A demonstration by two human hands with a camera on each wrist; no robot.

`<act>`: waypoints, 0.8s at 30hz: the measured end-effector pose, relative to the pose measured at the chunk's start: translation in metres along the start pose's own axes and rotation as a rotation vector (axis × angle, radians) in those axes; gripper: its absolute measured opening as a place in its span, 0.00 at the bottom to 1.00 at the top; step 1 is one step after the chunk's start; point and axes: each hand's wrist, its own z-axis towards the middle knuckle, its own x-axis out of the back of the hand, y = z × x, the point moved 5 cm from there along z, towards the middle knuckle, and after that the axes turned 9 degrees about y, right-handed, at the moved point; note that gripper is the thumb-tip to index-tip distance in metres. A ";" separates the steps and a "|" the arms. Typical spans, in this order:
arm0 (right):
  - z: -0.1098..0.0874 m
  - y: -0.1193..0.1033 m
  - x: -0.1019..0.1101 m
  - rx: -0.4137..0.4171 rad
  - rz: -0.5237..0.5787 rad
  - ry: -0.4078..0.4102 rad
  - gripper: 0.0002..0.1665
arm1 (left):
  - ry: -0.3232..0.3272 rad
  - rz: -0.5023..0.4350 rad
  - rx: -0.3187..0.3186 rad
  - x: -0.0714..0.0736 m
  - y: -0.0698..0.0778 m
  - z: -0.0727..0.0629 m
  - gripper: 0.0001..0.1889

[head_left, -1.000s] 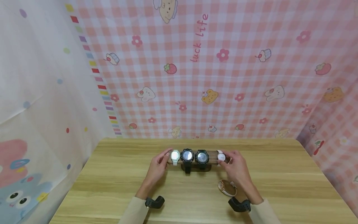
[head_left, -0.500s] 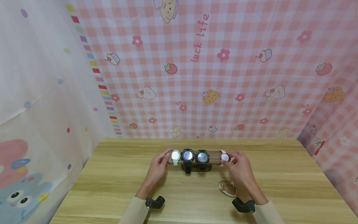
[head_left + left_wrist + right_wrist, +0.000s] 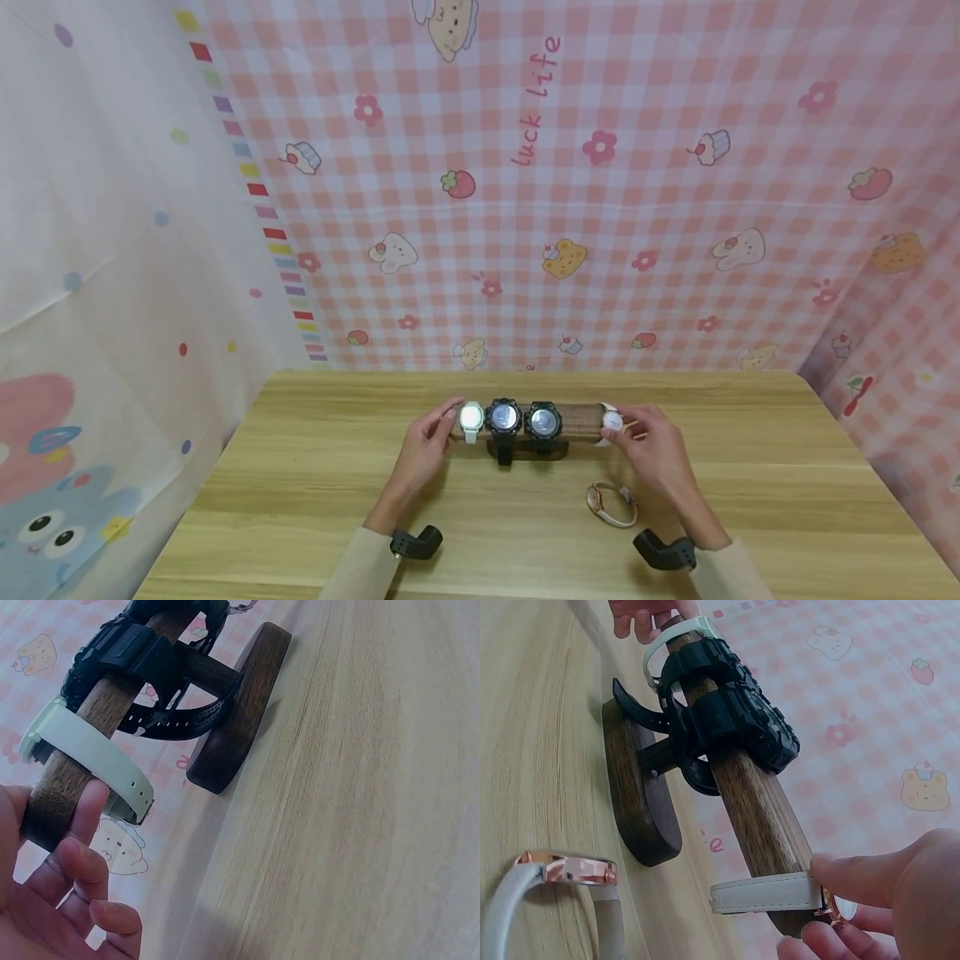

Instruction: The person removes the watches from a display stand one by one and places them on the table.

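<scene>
A dark wooden watch stand stands on the table, its bar carrying a pale mint watch and two black watches. My left hand grips the bar's left end between thumb and fingers, beside the mint watch. At the other end, my right hand pinches the case of a white-strapped watch, whose strap loops around the bar close to its tip. Another white-strapped watch with a rose-gold case lies on the table, nearer me than the stand.
The wooden table meets a pink checked cloth behind the stand. White cloth hangs at the left. Each wrist wears a black camera mount.
My right hand has slid the white-strapped watch rightward along the bar, towards its end. The left hand, the stand and the watch lying on the table have stayed in place.
</scene>
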 end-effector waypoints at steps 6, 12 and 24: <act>0.001 0.001 0.002 -0.026 0.001 -0.018 0.23 | -0.004 -0.001 0.007 0.000 -0.001 0.000 0.17; 0.001 0.004 0.003 -0.044 0.016 -0.030 0.23 | -0.008 -0.007 0.000 -0.001 0.000 0.000 0.17; 0.002 0.009 0.003 -0.079 0.046 -0.031 0.24 | -0.015 0.001 -0.009 -0.001 0.002 0.000 0.18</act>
